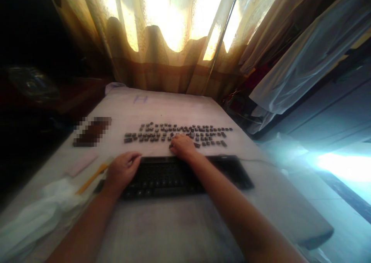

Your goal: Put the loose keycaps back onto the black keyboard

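A black keyboard (174,178) lies across the table in front of me, some key positions looking bare. My left hand (121,172) is curled closed round its upper left end, the thumb along the edge. Beyond the keyboard, loose dark keycaps (149,138) are spread out in rough rows. Over the near middle of these rows is my right hand (183,145), its fingers bent down and drawn together among the caps. What its fingertips hold, if anything, is hidden. My right forearm crosses above the keyboard. Blur softens the fine detail.
Left of the keyboard lie a yellow-orange stick-like tool (92,179), a pale pink flat piece (82,163), a crumpled white cloth or bag (49,203) and a blurred-out dark brown item (94,132). A cable (257,160) runs off right. Curtains (162,58) hang behind the table.
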Demonstrator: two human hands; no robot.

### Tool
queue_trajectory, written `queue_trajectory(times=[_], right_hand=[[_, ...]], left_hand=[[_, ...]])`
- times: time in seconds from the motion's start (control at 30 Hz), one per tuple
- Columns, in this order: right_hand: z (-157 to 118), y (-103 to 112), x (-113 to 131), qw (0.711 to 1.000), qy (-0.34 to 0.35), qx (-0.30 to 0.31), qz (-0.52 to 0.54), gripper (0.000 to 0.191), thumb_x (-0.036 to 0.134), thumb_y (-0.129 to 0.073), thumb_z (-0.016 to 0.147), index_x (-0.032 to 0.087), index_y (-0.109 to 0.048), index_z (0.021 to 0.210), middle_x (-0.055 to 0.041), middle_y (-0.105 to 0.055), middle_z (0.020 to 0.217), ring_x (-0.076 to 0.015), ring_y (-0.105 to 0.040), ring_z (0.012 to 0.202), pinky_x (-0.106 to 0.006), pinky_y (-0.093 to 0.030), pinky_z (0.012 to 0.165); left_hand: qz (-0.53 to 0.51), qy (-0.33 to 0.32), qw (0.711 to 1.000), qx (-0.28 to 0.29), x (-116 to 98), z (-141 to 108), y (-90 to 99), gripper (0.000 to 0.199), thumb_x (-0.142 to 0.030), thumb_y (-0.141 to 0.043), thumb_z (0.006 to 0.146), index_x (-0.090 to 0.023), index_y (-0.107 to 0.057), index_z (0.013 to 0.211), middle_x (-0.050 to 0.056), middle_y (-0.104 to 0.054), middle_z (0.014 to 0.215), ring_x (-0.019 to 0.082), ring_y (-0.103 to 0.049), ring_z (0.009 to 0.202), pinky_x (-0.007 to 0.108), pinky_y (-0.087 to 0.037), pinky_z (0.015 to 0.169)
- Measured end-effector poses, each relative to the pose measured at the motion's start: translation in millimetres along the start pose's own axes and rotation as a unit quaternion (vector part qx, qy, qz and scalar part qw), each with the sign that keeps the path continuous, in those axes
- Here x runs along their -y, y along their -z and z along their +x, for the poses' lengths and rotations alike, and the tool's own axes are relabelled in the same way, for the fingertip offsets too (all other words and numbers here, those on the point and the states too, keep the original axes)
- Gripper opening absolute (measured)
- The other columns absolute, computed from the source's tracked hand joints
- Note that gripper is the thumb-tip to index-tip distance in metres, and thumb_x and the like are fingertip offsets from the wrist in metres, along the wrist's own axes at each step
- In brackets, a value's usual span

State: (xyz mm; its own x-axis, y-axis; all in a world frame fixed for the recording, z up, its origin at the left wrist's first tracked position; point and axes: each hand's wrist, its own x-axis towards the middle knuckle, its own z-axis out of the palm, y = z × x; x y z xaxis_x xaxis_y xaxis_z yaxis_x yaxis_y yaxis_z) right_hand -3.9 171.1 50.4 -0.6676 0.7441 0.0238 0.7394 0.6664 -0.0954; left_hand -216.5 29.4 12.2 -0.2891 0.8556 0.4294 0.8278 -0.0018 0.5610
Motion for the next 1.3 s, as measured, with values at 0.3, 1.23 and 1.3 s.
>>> queue_trajectory(times=[0.3,1.23,1.3], right_hand=[[-65,19,-7,0.990,-0.014,-0.061,0.126,0.009,0.021,-0.070,0.087,0.020,-0.071,0.095,-0.0066,-0.070,0.102,-0.0205,-0.063,0.098,-0.033,-0.047,0.087],[-141,15,-3,0.983,-0.013,0.027,0.181,0.013,0.017,-0.072,0.083,0.020,-0.073,0.095,-0.0047,-0.073,0.100,-0.0206,-0.065,0.096,-0.034,-0.049,0.085],[-141,13,-3,0.983,-0.011,0.024,0.183,0.014,0.016,-0.070,0.084,0.020,-0.074,0.097,-0.0048,-0.073,0.100,-0.0207,-0.065,0.097,-0.034,-0.049,0.087]], left_hand=[[0.006,0.005,1.000,0.002,1,-1,-1.6,0.033,-0.046,-0.050,0.084,-0.022,-0.072,0.087,0.005,-0.077,0.086,0.023,-0.071,0.078,0.033,-0.057,0.078],[0.016,0.017,1.000,0.018,-4,-1,-0.9,0.034,-0.048,-0.050,0.084,-0.023,-0.073,0.088,0.005,-0.076,0.088,0.022,-0.070,0.074,0.034,-0.056,0.076],[0.015,0.018,1.000,0.019,-3,-2,-1.2,0.035,-0.048,-0.049,0.084,-0.023,-0.072,0.089,0.005,-0.076,0.089,0.022,-0.070,0.075,0.034,-0.056,0.077]])
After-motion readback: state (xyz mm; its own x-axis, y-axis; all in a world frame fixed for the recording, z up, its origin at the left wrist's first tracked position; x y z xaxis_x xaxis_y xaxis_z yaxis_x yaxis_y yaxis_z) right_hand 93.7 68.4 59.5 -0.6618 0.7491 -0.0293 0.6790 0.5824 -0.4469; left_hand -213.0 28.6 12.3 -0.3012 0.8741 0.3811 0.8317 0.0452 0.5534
